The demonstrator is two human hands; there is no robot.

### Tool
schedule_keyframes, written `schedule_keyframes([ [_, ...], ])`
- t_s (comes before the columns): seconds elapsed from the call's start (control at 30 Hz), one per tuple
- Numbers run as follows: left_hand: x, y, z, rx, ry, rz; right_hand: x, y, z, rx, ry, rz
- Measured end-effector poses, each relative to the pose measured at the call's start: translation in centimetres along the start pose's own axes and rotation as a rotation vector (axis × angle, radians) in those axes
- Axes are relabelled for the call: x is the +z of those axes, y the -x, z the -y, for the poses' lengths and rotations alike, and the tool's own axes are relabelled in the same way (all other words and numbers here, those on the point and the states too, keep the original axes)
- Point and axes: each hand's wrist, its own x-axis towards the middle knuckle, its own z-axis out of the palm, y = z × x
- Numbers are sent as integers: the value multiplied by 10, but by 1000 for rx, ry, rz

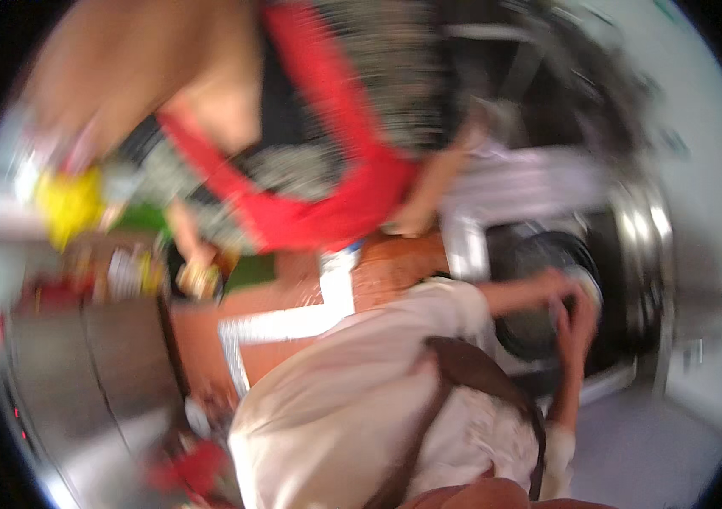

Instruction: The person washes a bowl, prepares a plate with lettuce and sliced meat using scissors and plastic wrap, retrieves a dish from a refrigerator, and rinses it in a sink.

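The view is strongly blurred. My left hand [557, 286] and my right hand [578, 317] come together at the right, their fingers meeting or overlapping. Beside the fingers is a pale, round-edged thing [592, 287], too smeared to name; whether either hand grips it cannot be made out. Both hands are over a dark round basin [517, 327] with a black rim. That basin sits in a shiny metal sink [644, 254]. A white short sleeve covers my left upper arm, and a brown apron strap crosses my white top.
Across an orange-brown counter [393, 264] with white strips stands a person in a red-trimmed apron [329, 219]. One of their hands [199, 270] is at a black container; the other [410, 219] is near the counter. Grey cabinets [94, 362] stand left, and a pale wall [711, 210] right.
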Motion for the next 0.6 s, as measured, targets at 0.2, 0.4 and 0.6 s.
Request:
schedule_keyframes([
  [0.2,-20,20,-34,-171,351,-250,33,-10,-14,87,199,-406],
  [0.4,-6,21,-50,-127,133,-293,68,-1,5,317,-40,-530],
  [0.6,-11,8,-48,-156,119,-176,53,1,0,429,-175,-368],
])
